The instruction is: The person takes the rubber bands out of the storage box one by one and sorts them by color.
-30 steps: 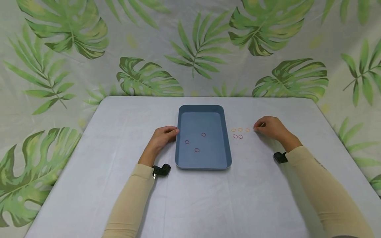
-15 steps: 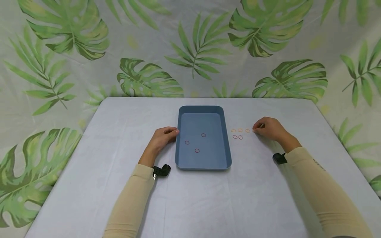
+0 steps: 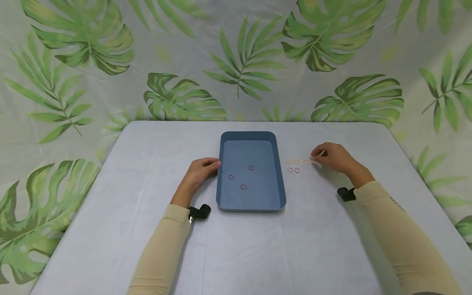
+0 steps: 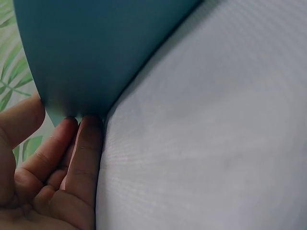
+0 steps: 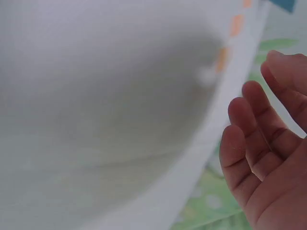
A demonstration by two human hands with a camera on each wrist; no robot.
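A blue rectangular tray (image 3: pixel 254 200) lies on the table, with three dark red rubber bands inside, one of them a red band (image 3: pixel 243 187). My left hand (image 3: pixel 200 172) holds the tray's left side, thumb at the rim and fingertips against the outer wall in the left wrist view. Right of the tray lie orange bands in a row, including an orange band (image 3: pixel 296 162), and two red bands, one being a red band (image 3: pixel 297 170). My right hand (image 3: pixel 333 157) hovers just right of the row, fingers loosely bent, nothing visible between them. Something small and pale lies beneath its fingertips, too faint to identify.
A white cloth covers the table (image 3: pixel 243 250). Behind it hangs a leaf-patterned curtain (image 3: pixel 236 61). Each wrist wears a small black camera, such as the left camera (image 3: pixel 200 211).
My right hand has lifted slightly off the cloth and shifted a little left, its thumb and finger parting. The left hand, tray and bands stay in place.
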